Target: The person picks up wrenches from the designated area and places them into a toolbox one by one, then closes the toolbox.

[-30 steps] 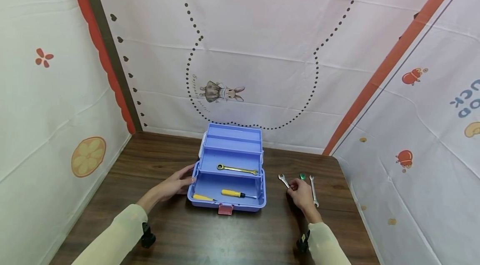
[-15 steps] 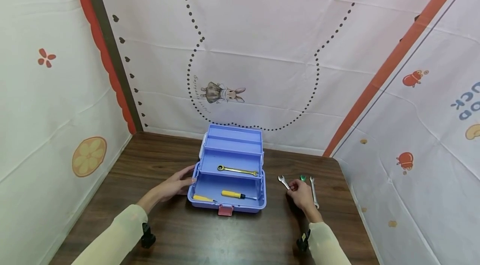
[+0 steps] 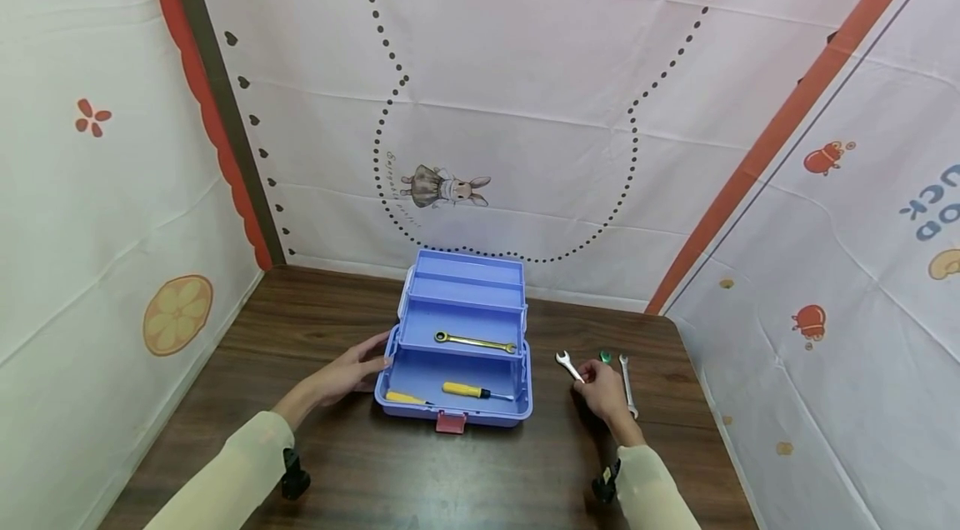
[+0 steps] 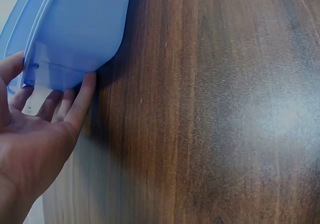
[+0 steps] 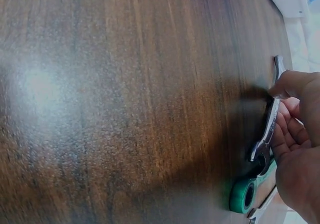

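A blue toolbox [image 3: 491, 416] stands wide on the table with its stepped trays raised. My left hand [image 3: 341, 376] grips its left side, thumb at the rim and fingertips against the outer wall in the left wrist view. To the right of the box, my right hand [image 3: 604, 393] pinches a silver open-end wrench [image 3: 567, 364] between thumb and fingers. Close beside that hand lie a green-ended ratchet wrench [image 5: 242, 196], partly hidden by the hand, and a second silver wrench [image 3: 627, 384].
Inside the toolbox's bottom are a yellow-handled screwdriver [image 3: 462, 389] and another yellow-handled tool [image 3: 405, 397]. A gold-coloured ratchet wrench [image 3: 476, 340] lies in the lower tray. A red latch [image 3: 451, 423] hangs at the front. Printed fabric [image 3: 517, 138] walls the wooden table [image 3: 442, 480].
The pinched silver wrench has tilted very slightly and a little more of its shaft shows. My left hand and the toolbox have stayed in place.
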The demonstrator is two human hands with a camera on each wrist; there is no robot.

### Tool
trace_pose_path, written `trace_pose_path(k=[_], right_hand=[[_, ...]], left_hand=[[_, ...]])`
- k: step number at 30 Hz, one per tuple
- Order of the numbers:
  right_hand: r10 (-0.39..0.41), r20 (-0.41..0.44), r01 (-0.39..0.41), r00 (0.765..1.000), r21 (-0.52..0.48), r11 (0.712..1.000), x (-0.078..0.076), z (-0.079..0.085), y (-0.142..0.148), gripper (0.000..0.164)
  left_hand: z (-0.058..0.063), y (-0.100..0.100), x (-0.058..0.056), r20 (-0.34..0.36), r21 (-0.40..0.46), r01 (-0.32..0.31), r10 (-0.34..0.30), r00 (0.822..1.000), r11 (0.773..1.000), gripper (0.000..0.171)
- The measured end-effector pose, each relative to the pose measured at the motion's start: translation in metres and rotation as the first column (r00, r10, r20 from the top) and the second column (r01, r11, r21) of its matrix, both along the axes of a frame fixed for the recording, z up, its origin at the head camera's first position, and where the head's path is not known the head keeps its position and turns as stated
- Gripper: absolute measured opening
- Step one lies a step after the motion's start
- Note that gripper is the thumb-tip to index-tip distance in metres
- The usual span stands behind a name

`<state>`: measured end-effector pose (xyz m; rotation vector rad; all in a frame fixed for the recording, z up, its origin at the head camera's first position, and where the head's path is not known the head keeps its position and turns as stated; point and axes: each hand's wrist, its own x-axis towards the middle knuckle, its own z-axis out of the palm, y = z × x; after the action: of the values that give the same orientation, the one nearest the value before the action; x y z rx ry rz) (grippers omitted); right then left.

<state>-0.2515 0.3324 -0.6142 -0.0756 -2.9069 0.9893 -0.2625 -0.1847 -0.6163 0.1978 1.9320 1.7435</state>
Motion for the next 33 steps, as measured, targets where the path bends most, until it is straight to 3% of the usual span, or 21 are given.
trace_pose_path(k=[11,22,33], right_hand=[[0.008,-0.02,-0.007,1.0,0.062,0.998,-0.001,0.0,-0.005,0.015],[0.024,-0.121,-0.006,0.992,0.144,0.99,0.001,-0.005,-0.012,0.016],[-0.125,-0.147,0.114,0.981,-0.077,0.99,0.004,-0.017,-0.014,0.018]], left_hand=[[-0.004,0.0,-0.001,0.002,0.032,-0.07,0.07,0.998,0.997,0.068],[-0.006,0.002,0.0,0.0,0.008,-0.07,0.07,0.998,0.997,0.07],[-0.008,0.001,-0.001,-0.006,-0.01,-0.076,0.076,0.997,0.997,0.07]])
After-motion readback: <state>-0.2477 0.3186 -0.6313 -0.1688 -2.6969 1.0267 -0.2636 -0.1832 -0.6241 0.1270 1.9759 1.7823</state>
